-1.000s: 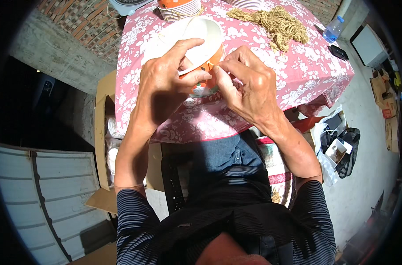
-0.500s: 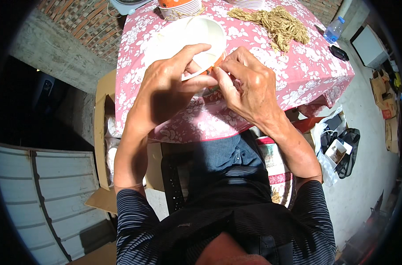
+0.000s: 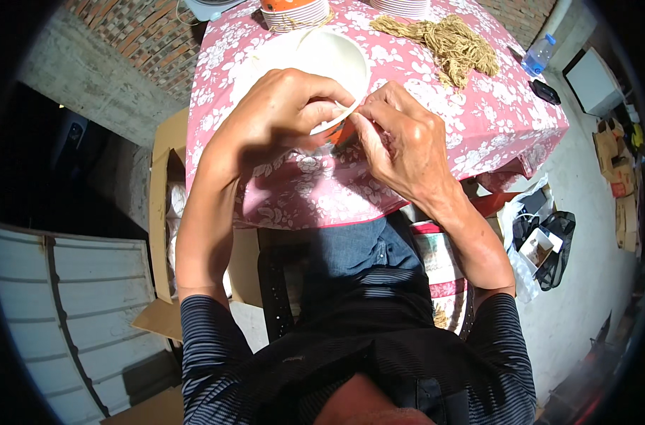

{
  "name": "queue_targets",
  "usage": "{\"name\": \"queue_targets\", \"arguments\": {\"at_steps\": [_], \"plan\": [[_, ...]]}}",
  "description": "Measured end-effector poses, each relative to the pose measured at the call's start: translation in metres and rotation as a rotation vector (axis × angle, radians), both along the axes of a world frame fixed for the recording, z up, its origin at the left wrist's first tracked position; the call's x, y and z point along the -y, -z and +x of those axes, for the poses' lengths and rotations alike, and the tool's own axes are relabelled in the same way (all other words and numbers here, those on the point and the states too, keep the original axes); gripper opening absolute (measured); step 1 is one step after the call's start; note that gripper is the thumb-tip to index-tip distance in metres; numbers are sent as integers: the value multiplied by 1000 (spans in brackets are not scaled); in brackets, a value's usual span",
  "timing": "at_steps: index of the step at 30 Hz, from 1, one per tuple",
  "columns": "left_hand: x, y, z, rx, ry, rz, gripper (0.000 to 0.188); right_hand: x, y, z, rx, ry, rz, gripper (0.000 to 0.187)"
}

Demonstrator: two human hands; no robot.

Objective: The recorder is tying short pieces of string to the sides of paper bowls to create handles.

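Note:
A paper bucket (image 3: 344,53), white inside with an orange printed outer side, lies tipped on the table, its near rim between my hands. My left hand (image 3: 276,106) grips that rim, thumb and fingers closed over the edge. Close by on the right, my right hand (image 3: 400,131) pinches at the rim with thumb and forefinger; what lies between those fingertips is too small to make out. A bundle of tan twisted cords (image 3: 443,44) rests on the table beyond my right hand.
Stacked paper buckets (image 3: 298,18) stand at the back of the pink flowered tablecloth (image 3: 478,134). A water bottle (image 3: 539,55) and a small black object (image 3: 546,92) are at the far right. An open cardboard box (image 3: 163,163) stands left, a plastic bag (image 3: 528,276) on the right.
My left hand has turned and moved right along the rim, its fingers closing over it. The bucket has shifted slightly right. My right hand stays at the rim.

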State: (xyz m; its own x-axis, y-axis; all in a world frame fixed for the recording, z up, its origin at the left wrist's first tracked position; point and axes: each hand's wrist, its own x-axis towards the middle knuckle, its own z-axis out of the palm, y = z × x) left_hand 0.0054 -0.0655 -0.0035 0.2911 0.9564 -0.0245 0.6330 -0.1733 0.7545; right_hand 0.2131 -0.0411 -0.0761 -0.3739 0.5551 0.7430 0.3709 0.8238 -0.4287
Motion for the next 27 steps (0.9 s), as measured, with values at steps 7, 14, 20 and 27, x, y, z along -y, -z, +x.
{"name": "queue_targets", "arguments": {"at_steps": [7,14,20,27], "plan": [[-14,9,-6,-146,98,173,17,-1,0,1,-3,-21,3,17],[-7,10,-8,-139,109,235,13,-3,-7,7,6,-146,-203,8],[-4,13,-14,-84,56,211,17,-9,-8,20,-5,-274,-488,10],[-1,14,-15,-23,-20,164,14,-4,-10,26,-22,-341,-664,16]]}}
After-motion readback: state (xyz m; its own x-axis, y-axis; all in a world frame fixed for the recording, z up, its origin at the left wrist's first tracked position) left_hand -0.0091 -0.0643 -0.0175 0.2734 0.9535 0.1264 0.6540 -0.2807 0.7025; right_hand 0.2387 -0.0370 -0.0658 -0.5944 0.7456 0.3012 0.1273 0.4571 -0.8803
